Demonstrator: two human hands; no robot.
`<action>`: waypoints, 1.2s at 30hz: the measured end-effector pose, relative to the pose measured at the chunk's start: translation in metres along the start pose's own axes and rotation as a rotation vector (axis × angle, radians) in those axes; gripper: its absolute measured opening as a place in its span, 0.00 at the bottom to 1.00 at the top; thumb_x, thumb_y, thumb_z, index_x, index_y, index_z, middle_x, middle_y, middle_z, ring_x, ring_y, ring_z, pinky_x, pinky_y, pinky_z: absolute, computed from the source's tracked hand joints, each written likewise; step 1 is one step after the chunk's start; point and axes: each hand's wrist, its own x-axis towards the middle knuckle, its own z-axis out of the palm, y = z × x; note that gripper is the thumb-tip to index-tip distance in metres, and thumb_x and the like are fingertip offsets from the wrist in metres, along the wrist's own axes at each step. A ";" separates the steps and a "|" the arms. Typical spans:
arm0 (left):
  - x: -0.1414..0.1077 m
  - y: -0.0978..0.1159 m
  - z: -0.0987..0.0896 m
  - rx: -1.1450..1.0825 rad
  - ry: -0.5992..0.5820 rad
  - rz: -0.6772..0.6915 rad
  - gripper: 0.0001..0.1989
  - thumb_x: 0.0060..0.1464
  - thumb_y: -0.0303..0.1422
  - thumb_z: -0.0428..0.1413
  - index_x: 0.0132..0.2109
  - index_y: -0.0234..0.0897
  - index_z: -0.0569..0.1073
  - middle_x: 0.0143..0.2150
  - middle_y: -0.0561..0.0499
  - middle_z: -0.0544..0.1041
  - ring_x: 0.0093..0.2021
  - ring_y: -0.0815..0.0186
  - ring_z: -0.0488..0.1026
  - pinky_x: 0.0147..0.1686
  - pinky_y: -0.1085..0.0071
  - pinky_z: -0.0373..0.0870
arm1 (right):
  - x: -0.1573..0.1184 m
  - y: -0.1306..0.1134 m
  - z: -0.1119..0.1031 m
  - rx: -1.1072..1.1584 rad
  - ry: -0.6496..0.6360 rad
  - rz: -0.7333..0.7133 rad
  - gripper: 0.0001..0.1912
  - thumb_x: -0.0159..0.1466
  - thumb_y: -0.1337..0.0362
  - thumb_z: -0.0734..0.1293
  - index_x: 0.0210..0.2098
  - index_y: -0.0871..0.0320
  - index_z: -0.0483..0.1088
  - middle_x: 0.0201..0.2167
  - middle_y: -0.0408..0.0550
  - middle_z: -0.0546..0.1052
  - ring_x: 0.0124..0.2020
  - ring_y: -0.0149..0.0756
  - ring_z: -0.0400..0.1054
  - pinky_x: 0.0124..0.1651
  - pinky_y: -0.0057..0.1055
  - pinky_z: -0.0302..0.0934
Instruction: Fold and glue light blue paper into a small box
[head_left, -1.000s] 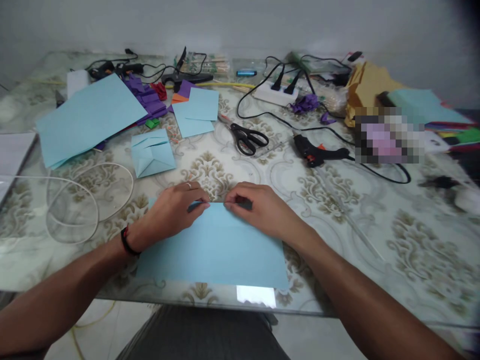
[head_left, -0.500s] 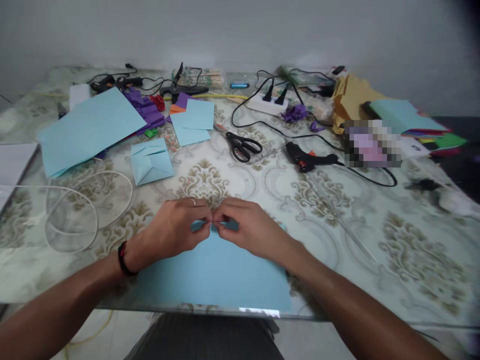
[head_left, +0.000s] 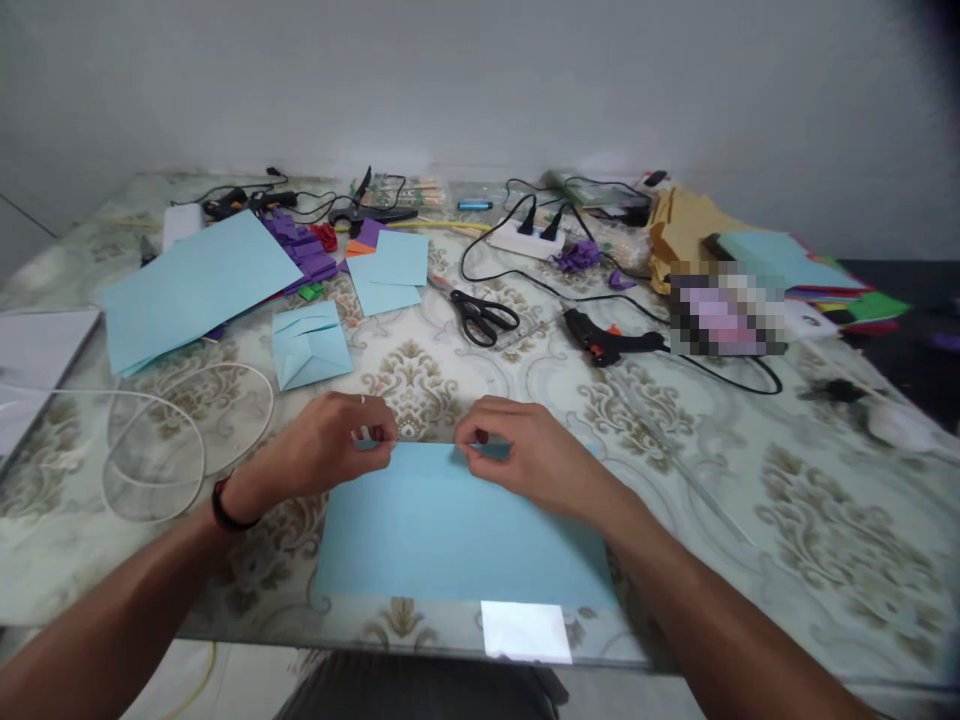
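A light blue sheet of paper (head_left: pixel 465 540) lies flat on the table in front of me. My left hand (head_left: pixel 341 440) pinches its far edge left of the middle, thumb against fingers. Farther right along the same edge, my right hand (head_left: pixel 517 450) pinches the paper too, with a gap of bare edge between the hands. Beyond my left hand sits a folded light blue paper piece (head_left: pixel 311 350). Black-handled scissors (head_left: pixel 484 318) rest past the far edge, and a black glue gun (head_left: pixel 607 340) lies to their right.
Large blue sheets (head_left: pixel 199 290) and a coil of white cable (head_left: pixel 154 440) are at the left. Smaller blue squares (head_left: pixel 386 275) lie behind the folded piece. A white power strip (head_left: pixel 517 238), cords, purple paper strips (head_left: pixel 304 250) and brown paper (head_left: pixel 686 230) stretch along the back.
My hands have moved apart along the paper's far edge, from touching at the middle to a gap between them. The view has tilted slightly upward.
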 end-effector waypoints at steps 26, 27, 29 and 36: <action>-0.004 -0.009 -0.009 0.050 -0.193 -0.041 0.09 0.65 0.33 0.56 0.41 0.40 0.82 0.36 0.54 0.85 0.34 0.66 0.78 0.37 0.73 0.67 | 0.006 0.004 -0.012 -0.224 0.178 -0.336 0.06 0.74 0.66 0.66 0.45 0.55 0.76 0.47 0.51 0.81 0.52 0.44 0.73 0.59 0.46 0.65; -0.004 -0.015 -0.013 0.009 -0.159 -0.063 0.09 0.66 0.35 0.56 0.40 0.39 0.81 0.36 0.54 0.84 0.35 0.66 0.78 0.37 0.74 0.68 | 0.003 0.008 -0.024 -0.236 0.275 -0.297 0.08 0.75 0.65 0.64 0.47 0.56 0.76 0.49 0.54 0.80 0.53 0.45 0.72 0.60 0.48 0.65; -0.003 -0.026 -0.018 -0.059 -0.040 -0.118 0.10 0.65 0.39 0.56 0.39 0.39 0.78 0.34 0.55 0.81 0.34 0.67 0.75 0.34 0.74 0.68 | -0.007 0.022 -0.048 -0.256 0.496 -0.074 0.09 0.75 0.61 0.64 0.46 0.53 0.77 0.49 0.54 0.80 0.54 0.46 0.73 0.61 0.49 0.66; 0.003 -0.027 0.007 -0.629 0.288 -0.172 0.15 0.64 0.45 0.58 0.49 0.41 0.67 0.36 0.52 0.81 0.34 0.62 0.79 0.32 0.69 0.77 | -0.016 0.061 -0.056 0.389 0.483 0.419 0.36 0.69 0.36 0.63 0.67 0.53 0.66 0.62 0.61 0.76 0.53 0.48 0.78 0.55 0.48 0.74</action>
